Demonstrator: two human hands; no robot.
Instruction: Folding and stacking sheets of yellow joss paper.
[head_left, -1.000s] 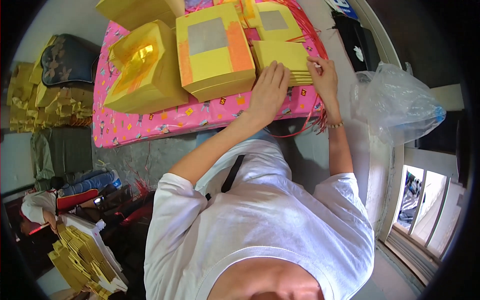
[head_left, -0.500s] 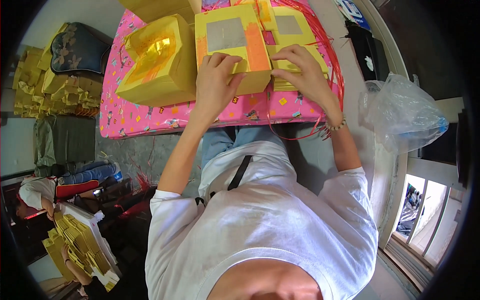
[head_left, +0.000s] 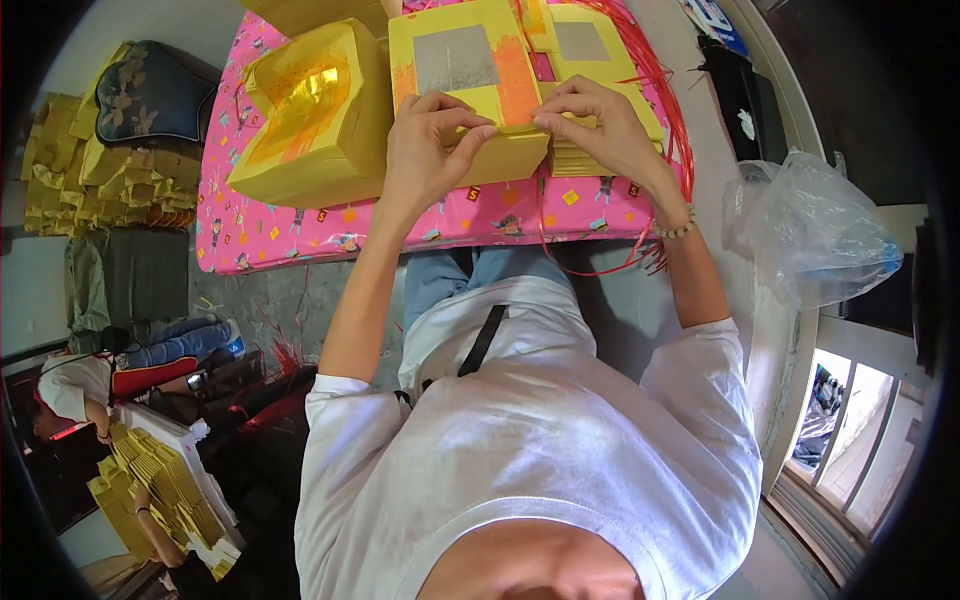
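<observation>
In front of me stands a thick block of stacked yellow paper, its top sheet marked with a silver-grey square and orange patches. At its near top edge my left hand is closed, thumb and forefinger pinching the edge of the yellow paper. My right hand pinches the same edge near the right corner; a beaded bracelet is on that wrist. Left of the block leans a bulky yellow paper bundle with a shiny gold patch. Lower yellow stacks lie by my right hand, partly hidden.
A pink patterned cover lies over the table. Red strings hang along its right side. A clear plastic bag sits farther right. Yellow paper heaps and a dark cushion are at left; people handle yellow paper at lower left.
My hands have drawn closer together along the block's near top edge. The right hand has moved left and up, and both now pinch the paper's edge.
</observation>
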